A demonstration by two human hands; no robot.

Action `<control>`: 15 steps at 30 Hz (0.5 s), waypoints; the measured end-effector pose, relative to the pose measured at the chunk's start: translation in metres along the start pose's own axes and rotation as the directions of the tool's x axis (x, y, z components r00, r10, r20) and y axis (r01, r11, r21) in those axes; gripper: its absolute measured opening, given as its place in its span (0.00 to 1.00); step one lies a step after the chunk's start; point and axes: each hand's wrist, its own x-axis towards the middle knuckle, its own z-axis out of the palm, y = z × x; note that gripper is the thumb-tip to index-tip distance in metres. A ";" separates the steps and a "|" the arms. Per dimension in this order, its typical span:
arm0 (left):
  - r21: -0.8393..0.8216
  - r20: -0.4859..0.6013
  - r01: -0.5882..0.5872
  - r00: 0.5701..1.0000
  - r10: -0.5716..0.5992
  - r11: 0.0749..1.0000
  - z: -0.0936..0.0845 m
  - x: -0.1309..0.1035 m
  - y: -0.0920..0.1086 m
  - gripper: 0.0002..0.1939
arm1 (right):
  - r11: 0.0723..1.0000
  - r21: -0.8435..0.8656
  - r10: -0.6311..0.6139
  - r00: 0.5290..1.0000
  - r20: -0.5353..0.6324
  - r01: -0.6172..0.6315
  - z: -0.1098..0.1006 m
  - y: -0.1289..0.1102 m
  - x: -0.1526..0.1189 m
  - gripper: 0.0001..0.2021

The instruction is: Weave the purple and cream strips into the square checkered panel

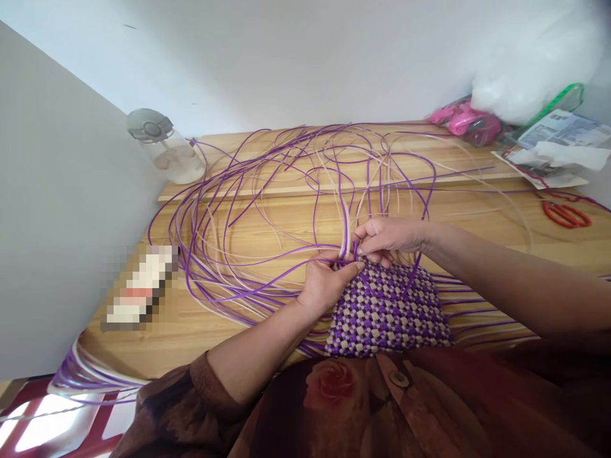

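Observation:
A purple and beige woven panel [389,312] lies on the wooden table against my body, its long loose strands spreading out to the sides and back. At its far left corner, my left hand [327,280] pinches the woven edge and strands, thumb on top. Just to the right, my right hand [386,238] has its thumb and fingertips closed on a purple strand [356,251] at the same edge. A bundle of white and purple strands [344,222] rises between the two hands. The exact crossing of strands under my fingertips is hidden.
Loose strands [229,184] loop over the wooden table [281,219]. A clear bottle with a grey lid [165,146] stands back left; a blurred-out object [140,289] lies at left. Red-handled scissors [566,214], papers [554,130] and a pink bundle [465,119] are at right.

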 end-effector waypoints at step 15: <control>0.118 0.003 0.026 1.000 -0.026 0.993 -0.001 0.002 0.002 0.09 | 0.843 -0.421 -0.425 0.894 -0.140 0.334 0.003 0.012 -0.004 0.13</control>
